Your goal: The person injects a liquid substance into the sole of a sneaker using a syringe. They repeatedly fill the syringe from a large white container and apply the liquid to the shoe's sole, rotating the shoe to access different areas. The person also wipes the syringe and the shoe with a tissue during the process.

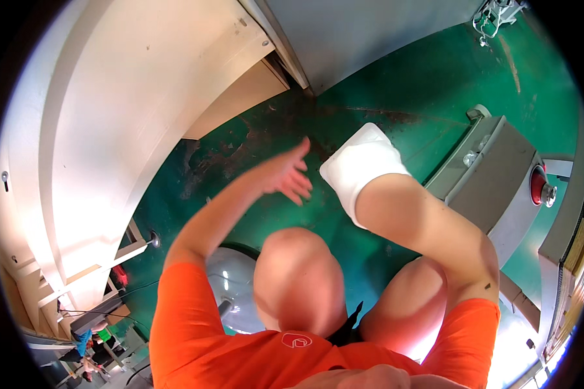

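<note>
My left hand [288,176] hangs in the air over the green floor, fingers spread and holding nothing. A white, soft-looking pouch-like cover [365,162] with rounded corners encloses my right hand up to the wrist. Only my right forearm [418,214] shows out of its opening, so the fingers inside are hidden. A gap separates the cover from my left fingertips. My bare knees [298,275] are bent below both hands.
A large pale panel [110,110] rises on the left, and a grey panel [370,39] at the top. To the right stands a grey machine housing [493,175] with a red-ringed knob [540,185]. A round grey shape [232,279] is beside my left knee. White cords [496,18] lie far right.
</note>
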Tool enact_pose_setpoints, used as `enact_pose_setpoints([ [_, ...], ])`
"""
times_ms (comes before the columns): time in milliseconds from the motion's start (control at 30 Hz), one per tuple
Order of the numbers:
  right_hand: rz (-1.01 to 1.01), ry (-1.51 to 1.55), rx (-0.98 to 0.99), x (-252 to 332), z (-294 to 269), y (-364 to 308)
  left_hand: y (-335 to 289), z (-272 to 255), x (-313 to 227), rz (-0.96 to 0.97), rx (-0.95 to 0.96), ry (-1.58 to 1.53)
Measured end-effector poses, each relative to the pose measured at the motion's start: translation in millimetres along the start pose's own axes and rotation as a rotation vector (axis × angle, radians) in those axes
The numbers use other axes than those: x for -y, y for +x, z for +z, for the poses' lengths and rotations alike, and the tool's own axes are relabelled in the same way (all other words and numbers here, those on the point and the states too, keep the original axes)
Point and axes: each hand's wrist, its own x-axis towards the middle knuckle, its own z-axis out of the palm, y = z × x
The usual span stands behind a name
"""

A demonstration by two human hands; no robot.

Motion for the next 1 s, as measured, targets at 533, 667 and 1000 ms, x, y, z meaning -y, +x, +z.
enact_pose_setpoints([
  [533, 0.366, 0.68, -0.145, 47.7, 64.9, -193.5, -138.1, 144.7, 7.4, 0.351, -0.019, -0.673],
  [667, 0.445, 0.963, -0.315, 74.6, 55.8, -319.7, -257.5, 221.2, -20.2, 0.581, -0.249, -0.54],
  [1000, 0.363, 1.067, -1.367, 98.8, -28.7, -521.6, -543.0, 366.5, -174.0, 1.326, -0.086, -0.265],
])
